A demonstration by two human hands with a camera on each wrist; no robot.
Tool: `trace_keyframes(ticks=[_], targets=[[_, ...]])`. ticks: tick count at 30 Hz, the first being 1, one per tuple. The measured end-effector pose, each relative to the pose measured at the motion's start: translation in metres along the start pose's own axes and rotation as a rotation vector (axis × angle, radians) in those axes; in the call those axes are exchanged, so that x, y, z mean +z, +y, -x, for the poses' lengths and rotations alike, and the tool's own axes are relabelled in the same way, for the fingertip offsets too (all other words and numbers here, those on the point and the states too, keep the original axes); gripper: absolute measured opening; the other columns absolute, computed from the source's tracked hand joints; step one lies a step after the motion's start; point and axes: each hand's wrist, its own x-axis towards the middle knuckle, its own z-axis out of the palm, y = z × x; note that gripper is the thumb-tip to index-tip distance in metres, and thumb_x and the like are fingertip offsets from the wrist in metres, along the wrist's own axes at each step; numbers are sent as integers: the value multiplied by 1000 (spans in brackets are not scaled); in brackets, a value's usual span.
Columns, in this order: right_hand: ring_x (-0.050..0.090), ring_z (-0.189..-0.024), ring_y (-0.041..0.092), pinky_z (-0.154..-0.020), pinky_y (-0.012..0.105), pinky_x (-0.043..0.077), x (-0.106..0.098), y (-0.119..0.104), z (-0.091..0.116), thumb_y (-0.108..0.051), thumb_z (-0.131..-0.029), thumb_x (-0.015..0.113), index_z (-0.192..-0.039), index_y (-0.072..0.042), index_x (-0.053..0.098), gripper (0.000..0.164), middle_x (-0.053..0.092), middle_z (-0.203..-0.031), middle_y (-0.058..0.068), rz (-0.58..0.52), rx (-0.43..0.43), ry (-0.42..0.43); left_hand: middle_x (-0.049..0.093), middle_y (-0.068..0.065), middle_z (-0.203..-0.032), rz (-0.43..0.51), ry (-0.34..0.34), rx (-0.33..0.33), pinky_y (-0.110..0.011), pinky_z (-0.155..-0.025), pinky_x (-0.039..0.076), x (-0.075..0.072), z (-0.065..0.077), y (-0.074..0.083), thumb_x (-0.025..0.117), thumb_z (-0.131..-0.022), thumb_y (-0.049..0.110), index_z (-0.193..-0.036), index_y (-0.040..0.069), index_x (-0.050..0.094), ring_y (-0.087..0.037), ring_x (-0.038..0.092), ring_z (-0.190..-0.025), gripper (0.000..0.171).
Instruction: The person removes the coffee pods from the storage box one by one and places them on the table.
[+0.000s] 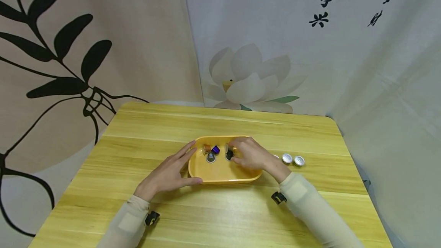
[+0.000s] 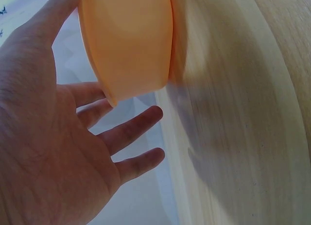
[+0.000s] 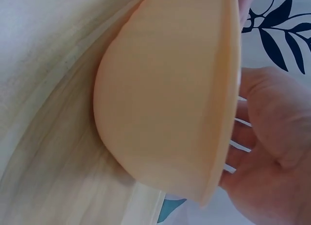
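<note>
A yellow tray [image 1: 220,177] stands on the table. My left hand [image 1: 169,173] rests at its left end, fingers spread along the side and thumb by the front corner; the left wrist view shows these fingers extended. My right hand [image 1: 253,154] reaches into the tray and pinches a black coffee capsule [image 1: 229,155] between thumb and fingers. A pale gold capsule [image 1: 226,148] sits right beside those fingers. To their left lie an orange capsule [image 1: 206,149], a blue capsule [image 1: 215,149] and a dark grey capsule [image 1: 211,157]. In the right wrist view the rim hides the right fingertips.
Right of the tray, silver-lidded capsules stand on the wooden table [image 1: 220,217], among them a middle capsule [image 1: 286,159] and a right-hand capsule [image 1: 299,160]; another is partly hidden by the right wrist. Printed curtains [image 1: 262,18] hang behind the table's far edge.
</note>
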Motion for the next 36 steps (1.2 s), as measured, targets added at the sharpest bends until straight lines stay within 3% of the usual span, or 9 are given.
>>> trace_keyframes(ticks=[11, 18, 21, 25, 32, 36], targets=[[79, -120, 29, -107, 46, 66, 9, -2, -7, -15, -99, 86, -134, -2, 79, 38, 81, -133, 13, 107, -33, -43, 16, -5, -193, 4, 1, -4, -67, -126, 51, 0, 1, 0, 80, -94, 76, -178, 6, 34, -48, 46, -164, 118], [70, -93, 17, -82, 38, 62, 28, 14, -12, -14, -94, 88, -116, -7, 81, 25, 79, -112, 7, 76, -106, -6, 16, -7, -193, 6, -4, 0, -67, -126, 51, 0, 0, 0, 80, -94, 75, -178, 6, 34, -49, 46, -164, 118], [71, -95, 18, -84, 38, 62, 33, 17, -13, -14, -95, 87, -114, -6, 80, 22, 79, -112, 8, 65, -114, -23, 17, -6, -193, 8, -2, 1, -67, -126, 51, 0, 0, 0, 81, -94, 74, -178, 6, 34, -48, 46, -165, 118], [72, -100, 24, -89, 44, 64, 24, 5, -12, -9, -98, 86, -115, -3, 80, 19, 79, -117, 13, 15, -73, -81, 17, -6, -193, 7, 1, 3, -67, -126, 51, 0, 0, 0, 82, -94, 73, -177, 5, 35, -48, 45, -165, 118], [69, -97, 16, -85, 36, 62, 31, 13, -13, -5, -96, 87, -111, -6, 80, 17, 79, -115, 9, 21, -95, -76, 16, -5, -193, 11, -1, 4, -67, -126, 51, 0, -1, 0, 82, -94, 73, -178, 6, 34, -48, 45, -165, 118], [68, -95, 18, -84, 36, 62, 25, 6, -11, -2, -95, 86, -109, -3, 80, 15, 78, -112, 11, 29, -87, -93, 16, -6, -193, 6, -1, 4, -67, -126, 51, 0, -1, 1, 82, -94, 73, -177, 5, 34, -48, 46, -165, 118]])
